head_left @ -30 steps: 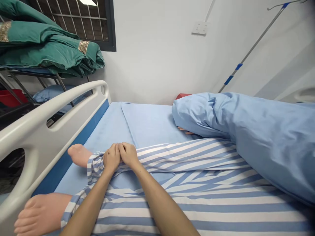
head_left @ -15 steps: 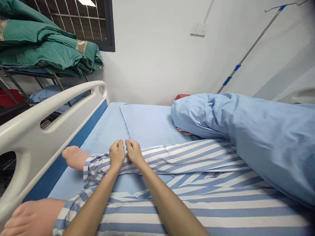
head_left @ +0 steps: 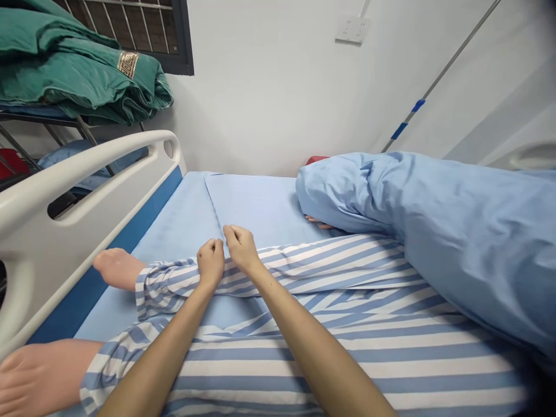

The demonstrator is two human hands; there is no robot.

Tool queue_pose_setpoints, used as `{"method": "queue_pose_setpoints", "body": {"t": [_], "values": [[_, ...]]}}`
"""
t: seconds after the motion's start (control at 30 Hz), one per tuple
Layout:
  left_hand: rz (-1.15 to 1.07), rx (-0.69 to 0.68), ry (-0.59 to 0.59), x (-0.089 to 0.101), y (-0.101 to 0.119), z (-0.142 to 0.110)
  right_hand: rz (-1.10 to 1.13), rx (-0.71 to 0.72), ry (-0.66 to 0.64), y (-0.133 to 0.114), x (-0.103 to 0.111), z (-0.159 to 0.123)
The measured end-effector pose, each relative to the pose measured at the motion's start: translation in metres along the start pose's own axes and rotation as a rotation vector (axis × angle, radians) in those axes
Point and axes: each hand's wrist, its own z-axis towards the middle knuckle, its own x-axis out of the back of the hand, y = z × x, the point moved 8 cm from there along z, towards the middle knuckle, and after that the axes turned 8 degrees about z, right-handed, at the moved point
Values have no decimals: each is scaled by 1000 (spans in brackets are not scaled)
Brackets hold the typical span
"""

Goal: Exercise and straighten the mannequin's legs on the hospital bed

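My left hand (head_left: 211,260) and my right hand (head_left: 240,245) are both closed in loose fists, side by side, with nothing visible in them. They are over the far leg of a figure lying on the bed, in blue-and-white striped trousers (head_left: 321,266). My left fist is over the lower leg; my right fist is slightly farther forward and higher in view. Whether either fist touches the cloth I cannot tell. Smooth bare feet (head_left: 52,368) stick out of the trouser cuffs at left. The near leg lies under my forearms.
A blue quilt (head_left: 456,226) covers the figure at right, with fingertips (head_left: 319,222) showing beneath its edge. At left stands the white bed end board (head_left: 108,153). Green folded bedding (head_left: 87,69) lies on a rack behind it. A drip pole (head_left: 452,66) leans along the wall.
My right fist has moved up and forward, now higher than my left. My left fist sits slightly lower relative to the leg. The view has shifted a little; both hands stay closed.
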Motion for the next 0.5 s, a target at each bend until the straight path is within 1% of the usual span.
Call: {"method": "queue_pose_setpoints", "body": {"t": [0.1, 0.13, 0.2, 0.3, 0.4, 0.47, 0.5], "values": [[-196, 2, 5, -5, 11, 3, -29, -66, 1, 14, 7, -3], [-230, 6, -3, -7, 12, 4, -21, -85, 3, 18, 9, -4], [-200, 28, -17, -12, 12, 5, -1, -80, 12, 21, 13, -4], [-101, 32, -39, -18, 11, 5, -15, -46, 32, 18, 21, -2], [-179, -12, -59, -25, 19, 3, -24, -79, 33, 22, 27, -2], [-214, -5, -67, -30, 22, 1, 4, -99, 48, 24, 31, -2], [-197, 8, -71, -33, 21, 0, 13, -91, 57, 23, 34, -2]]}}
